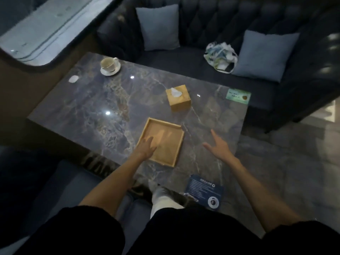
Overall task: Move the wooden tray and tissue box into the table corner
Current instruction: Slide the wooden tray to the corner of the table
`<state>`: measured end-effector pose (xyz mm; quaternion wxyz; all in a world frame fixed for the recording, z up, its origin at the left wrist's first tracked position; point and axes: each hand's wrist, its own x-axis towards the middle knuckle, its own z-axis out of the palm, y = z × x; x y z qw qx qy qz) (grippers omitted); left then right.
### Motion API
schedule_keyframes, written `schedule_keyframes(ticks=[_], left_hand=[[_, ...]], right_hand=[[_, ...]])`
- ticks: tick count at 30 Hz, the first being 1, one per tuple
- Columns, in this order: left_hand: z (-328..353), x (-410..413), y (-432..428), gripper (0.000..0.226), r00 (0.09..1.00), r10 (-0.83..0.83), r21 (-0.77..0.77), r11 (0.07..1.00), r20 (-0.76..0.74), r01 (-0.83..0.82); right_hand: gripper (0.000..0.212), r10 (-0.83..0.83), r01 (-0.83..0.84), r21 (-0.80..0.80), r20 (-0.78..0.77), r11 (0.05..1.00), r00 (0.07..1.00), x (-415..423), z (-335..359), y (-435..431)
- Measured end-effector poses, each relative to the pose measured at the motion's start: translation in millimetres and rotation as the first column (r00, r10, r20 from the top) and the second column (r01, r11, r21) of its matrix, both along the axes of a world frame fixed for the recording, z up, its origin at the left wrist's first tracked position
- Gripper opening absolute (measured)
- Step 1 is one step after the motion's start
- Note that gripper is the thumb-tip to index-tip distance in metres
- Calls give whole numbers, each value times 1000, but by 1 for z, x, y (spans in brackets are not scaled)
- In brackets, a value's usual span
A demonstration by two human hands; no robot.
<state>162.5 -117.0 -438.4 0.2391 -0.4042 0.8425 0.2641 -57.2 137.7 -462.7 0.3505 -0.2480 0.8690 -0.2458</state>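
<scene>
A shallow square wooden tray (165, 133) lies on the dark marble table (88, 107), near its front edge. My left hand (146, 147) rests over the tray's near left corner, fingers spread, reaching into the tray. My right hand (218, 144) hovers open above the table to the right of the tray, touching nothing. Beyond the tray stands a wooden cube tissue box (179, 100) with a white tissue sticking out of its top.
A cup on a saucer (110, 66) and a small white scrap (73, 78) sit at the table's far left corner. A green card (238, 96) lies at the far right corner, a blue leaflet (204, 190) at the near edge. A sofa with cushions and a bag (220, 57) stands behind.
</scene>
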Motion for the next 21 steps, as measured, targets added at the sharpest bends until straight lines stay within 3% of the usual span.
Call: schedule_keyframes(ticks=[3, 9, 13, 17, 21], left_hand=[[-13, -20, -36, 61, 996, -79, 21, 997, -31, 79], [-73, -17, -128, 41, 987, -158, 70, 985, 15, 157], [-81, 1, -151, 29, 989, -148, 178, 972, -27, 151], [-84, 11, -164, 26, 980, -192, 390, 908, 56, 155], [-90, 19, -178, 53, 975, -222, 402, 895, 26, 193]], right_hand=[[84, -182, 187, -14, 166, 982, 969, 23, -19, -36], [64, -444, 443, 70, 270, 894, 854, 93, -57, -119], [80, -629, 587, 231, 214, 776, 747, 136, -91, -155], [66, -712, 641, 333, 161, 691, 683, 161, -85, -181], [41, -781, 721, 320, 112, 614, 615, 169, -95, -194]])
